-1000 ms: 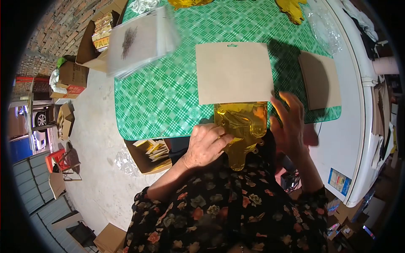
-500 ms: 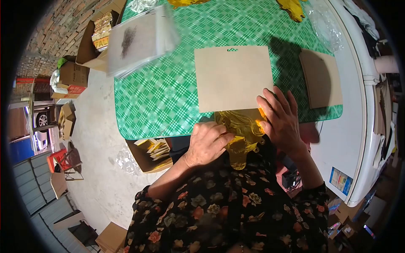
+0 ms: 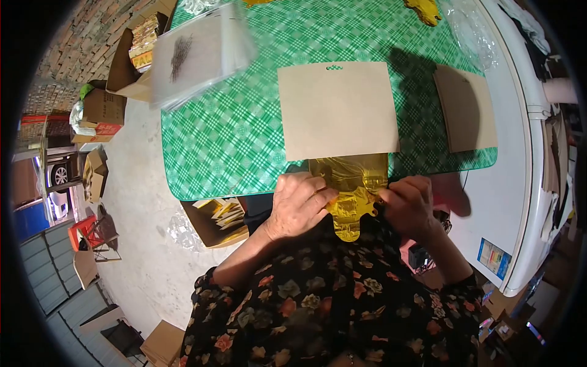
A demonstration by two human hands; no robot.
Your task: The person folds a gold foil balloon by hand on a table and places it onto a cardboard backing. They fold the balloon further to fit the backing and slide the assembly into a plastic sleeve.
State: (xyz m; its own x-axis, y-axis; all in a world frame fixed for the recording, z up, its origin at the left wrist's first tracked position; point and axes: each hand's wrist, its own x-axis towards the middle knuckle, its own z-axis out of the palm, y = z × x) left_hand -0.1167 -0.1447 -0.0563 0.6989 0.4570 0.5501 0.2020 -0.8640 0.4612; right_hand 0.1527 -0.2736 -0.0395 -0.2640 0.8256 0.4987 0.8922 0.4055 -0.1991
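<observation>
A flat, shiny gold foil balloon (image 3: 350, 205) hangs over the table's near edge, its rounded end towards my body. My left hand (image 3: 299, 205) pinches its left side with closed fingers. On the opposite side, my right hand (image 3: 411, 205) has thumb and fingers closed on the foil's edge. The balloon's upper part lies against a beige card sheet (image 3: 337, 113) with a hanger slot at its top, and goes out of sight under that card. The card lies on the green checked tablecloth (image 3: 226, 153), just beyond both hands.
Clear plastic bags (image 3: 189, 58) lie at the table's left, more beige cards (image 3: 468, 110) at the right. Another gold foil piece (image 3: 423, 11) is at the far edge. An open carton (image 3: 217, 223) with packets stands below left; a white appliance (image 3: 498, 202) borders the right.
My right hand has moved down from the card's lower corner and closed on the foil's right edge. The foil is now spread flatter between both hands.
</observation>
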